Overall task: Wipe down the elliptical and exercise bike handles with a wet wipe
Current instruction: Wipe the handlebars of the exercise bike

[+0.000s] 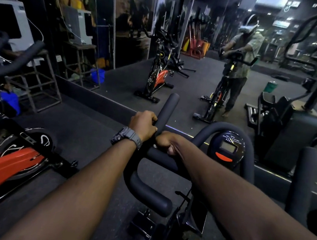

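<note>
The exercise bike's black foam handlebar (167, 109) rises in front of me, its left horn pointing up and away. My left hand (143, 125), with a grey watch on the wrist, grips that horn low down. Just below it, my right hand (168, 141) is curled round the same bar where it bends. No wet wipe shows; whatever lies under the fingers is hidden. The bike's small console (227, 147) with an orange button sits inside the middle loop. The right horn (302, 184) stands free.
A second bike with an orange flywheel cover (4, 165) stands close at the left. A wall mirror (206, 76) runs across ahead, reflecting me and both bikes. A dark elliptical machine (289, 117) stands at the right. A metal stand (41, 81) holds a grey box at far left.
</note>
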`<state>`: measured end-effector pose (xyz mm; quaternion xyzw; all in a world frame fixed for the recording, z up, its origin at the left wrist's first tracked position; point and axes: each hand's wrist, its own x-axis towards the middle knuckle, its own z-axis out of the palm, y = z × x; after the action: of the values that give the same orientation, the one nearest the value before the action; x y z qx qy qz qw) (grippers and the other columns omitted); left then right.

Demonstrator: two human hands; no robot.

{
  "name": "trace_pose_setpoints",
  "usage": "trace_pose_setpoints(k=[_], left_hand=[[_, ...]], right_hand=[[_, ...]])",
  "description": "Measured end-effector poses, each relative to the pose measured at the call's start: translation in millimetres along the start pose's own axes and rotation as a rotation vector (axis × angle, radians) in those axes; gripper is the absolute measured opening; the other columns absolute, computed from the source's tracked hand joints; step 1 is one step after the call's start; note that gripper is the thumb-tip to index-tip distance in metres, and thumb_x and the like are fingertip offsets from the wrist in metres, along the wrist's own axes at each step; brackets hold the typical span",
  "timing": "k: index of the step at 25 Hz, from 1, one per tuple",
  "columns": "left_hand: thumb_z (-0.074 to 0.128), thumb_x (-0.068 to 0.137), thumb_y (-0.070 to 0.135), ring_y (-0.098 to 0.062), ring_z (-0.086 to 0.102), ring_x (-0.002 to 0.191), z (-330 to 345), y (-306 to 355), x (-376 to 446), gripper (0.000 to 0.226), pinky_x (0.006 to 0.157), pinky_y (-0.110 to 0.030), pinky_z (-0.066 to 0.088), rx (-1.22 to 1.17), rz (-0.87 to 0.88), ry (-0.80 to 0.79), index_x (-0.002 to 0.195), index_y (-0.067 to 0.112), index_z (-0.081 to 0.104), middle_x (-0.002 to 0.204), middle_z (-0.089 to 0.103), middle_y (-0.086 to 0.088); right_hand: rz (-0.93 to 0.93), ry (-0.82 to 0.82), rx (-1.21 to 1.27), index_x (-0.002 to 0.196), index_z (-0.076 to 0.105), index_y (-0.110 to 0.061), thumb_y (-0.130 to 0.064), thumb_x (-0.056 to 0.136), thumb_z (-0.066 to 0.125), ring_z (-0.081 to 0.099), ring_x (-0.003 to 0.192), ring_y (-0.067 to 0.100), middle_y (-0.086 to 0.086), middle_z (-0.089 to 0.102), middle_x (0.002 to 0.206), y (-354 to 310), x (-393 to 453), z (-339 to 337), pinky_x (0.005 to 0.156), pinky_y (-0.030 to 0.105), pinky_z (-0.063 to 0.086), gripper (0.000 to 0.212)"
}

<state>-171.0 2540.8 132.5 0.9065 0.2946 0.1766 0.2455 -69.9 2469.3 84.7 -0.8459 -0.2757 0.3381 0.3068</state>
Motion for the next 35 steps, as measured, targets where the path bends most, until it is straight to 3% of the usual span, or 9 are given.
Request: trace_pose_setpoints(k=[5,9,12,15,19,25,29,32,35], left_hand=[[0.068,0.084,0.019,-0.033,0.062,0.110,4.3,-3.0,2.5,0.038,0.091,-0.035,0.052,0.006,0.045,0.004,0.122,0.028,0.065,0.118,0.069,-0.007],[0.065,0.086,0.017,-0.033,0.062,0.113,8.4,-5.2,3.1,0.038,0.095,-0.038,0.051,0.018,0.074,0.016,0.123,0.027,0.066,0.120,0.068,-0.007],[0.065,0.086,0.017,-0.032,0.061,0.114,10.3,-5.8,3.9,0.036,0.095,-0.039,0.051,0.034,0.087,0.018,0.121,0.026,0.066,0.121,0.067,-0.007],[0.068,0.085,0.019,-0.031,0.060,0.116,12.7,-10.3,8.1,0.038,0.096,-0.040,0.051,-0.001,0.094,-0.005,0.122,0.024,0.066,0.122,0.067,-0.006],[0.070,0.084,0.023,-0.029,0.061,0.116,13.3,-12.9,6.8,0.040,0.096,-0.037,0.051,-0.032,0.068,0.005,0.124,0.027,0.067,0.123,0.068,-0.005],[0.069,0.083,0.021,-0.030,0.069,0.088,10.9,-37.1,-23.4,0.012,0.069,-0.031,0.050,-0.076,-0.054,0.026,0.085,0.011,0.075,0.090,0.074,-0.013],[0.077,0.083,0.024,-0.009,0.068,0.087,-1.4,-59.0,-54.9,0.011,0.076,-0.023,0.051,-0.235,-0.060,-0.047,0.092,0.019,0.080,0.091,0.076,0.006],[0.074,0.084,0.018,-0.007,0.066,0.078,-9.0,-60.3,-74.6,0.005,0.071,-0.023,0.051,-0.238,-0.094,-0.037,0.084,0.019,0.079,0.081,0.073,0.008],[0.069,0.083,0.015,-0.012,0.065,0.069,-8.4,-68.4,-93.0,0.022,0.063,-0.022,0.047,-0.216,-0.174,0.029,0.064,0.025,0.070,0.065,0.066,0.012]], right_hand=[[0.113,0.314,0.662,0.070,0.046,-0.011,0.010,0.092,0.034,0.046,0.031,0.014,0.010,0.046,0.062,-12.5,40.4,-40.1,0.035,0.019,0.038,0.032],[0.007,0.596,0.904,0.067,0.056,-0.010,0.010,0.089,0.041,0.036,0.030,0.008,0.004,0.046,0.060,-34.4,53.4,-84.8,0.035,0.013,0.027,0.032],[-0.122,0.720,0.653,0.084,0.075,-0.011,-0.003,0.088,0.056,0.056,0.064,0.013,-0.001,0.065,0.074,-46.1,46.3,-99.7,0.053,0.020,0.040,0.021],[-0.323,0.802,-0.062,0.102,0.076,-0.017,-0.007,0.091,0.056,0.063,0.092,0.020,0.004,0.071,0.102,-51.6,32.1,-108.6,0.075,0.023,0.045,0.026],[-0.668,0.705,-0.822,0.083,0.072,-0.006,-0.004,0.079,0.063,0.063,0.089,0.036,0.019,0.068,0.091,-57.2,11.7,-97.1,0.072,0.036,0.048,0.010],[-0.731,0.357,-0.962,0.095,0.069,-0.004,-0.008,0.086,0.058,0.062,0.092,0.033,0.019,0.067,0.094,-31.9,-36.1,-5.6,0.078,0.040,0.048,0.015],[-0.640,0.367,-0.900,0.102,0.071,-0.013,-0.036,0.089,0.048,0.066,0.096,0.031,0.015,0.068,0.098,-36.3,-41.9,-28.8,0.078,0.040,0.054,0.035],[-0.594,0.365,-0.899,0.102,0.071,-0.015,-0.024,0.087,0.060,0.067,0.095,0.034,0.014,0.070,0.097,-38.0,-53.4,0.1,0.077,0.039,0.056,0.021],[-0.789,0.173,-0.892,0.106,0.073,-0.023,-0.018,0.086,0.062,0.066,0.098,0.029,0.008,0.070,0.103,-24.3,-75.3,29.5,0.082,0.041,0.056,0.023]])
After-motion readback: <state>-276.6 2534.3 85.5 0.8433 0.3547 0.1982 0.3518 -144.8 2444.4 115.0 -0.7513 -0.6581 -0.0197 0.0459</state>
